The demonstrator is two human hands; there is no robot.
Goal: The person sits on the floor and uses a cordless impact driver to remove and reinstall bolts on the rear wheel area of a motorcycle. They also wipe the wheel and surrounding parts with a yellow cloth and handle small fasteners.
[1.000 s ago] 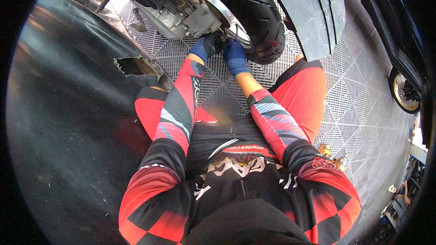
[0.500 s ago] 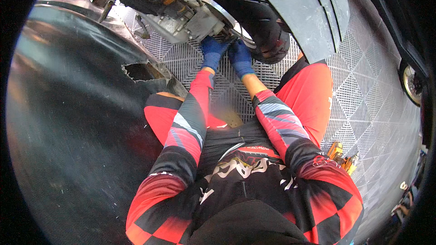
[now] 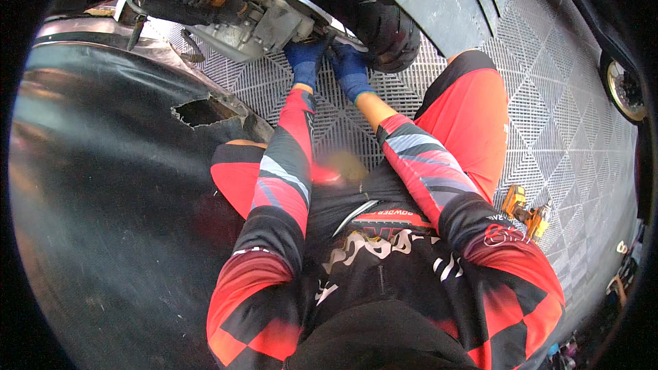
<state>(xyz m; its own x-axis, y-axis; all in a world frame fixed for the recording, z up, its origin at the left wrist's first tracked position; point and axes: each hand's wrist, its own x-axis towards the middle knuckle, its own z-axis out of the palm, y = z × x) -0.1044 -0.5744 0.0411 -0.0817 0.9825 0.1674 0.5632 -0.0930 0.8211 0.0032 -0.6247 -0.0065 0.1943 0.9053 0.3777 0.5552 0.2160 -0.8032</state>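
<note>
Both of my hands wear blue gloves and reach in low at a grey metal casing (image 3: 271,29), part of a wheel assembly. My left hand (image 3: 303,63) is against the casing's lower right end. Just beside it, my right hand (image 3: 350,68) is close to a rounded black tyre-like part (image 3: 394,44). The fingertips of both hands go out of sight under the assembly, so whatever they touch or hold is hidden. A thin bright metal rim (image 3: 346,35) runs between the casing and the black part.
A large black panel (image 3: 110,185) with a torn hole fills the left side. A grey ribbed guard (image 3: 445,0) hangs above right. Yellow power tools (image 3: 528,212) lie on the grey grid floor (image 3: 548,116) at right. A spoked wheel (image 3: 625,85) stands at far right.
My view has shifted, so the assembly and both hands appear a little farther left and higher. The hands keep nearly the same place beside the casing.
</note>
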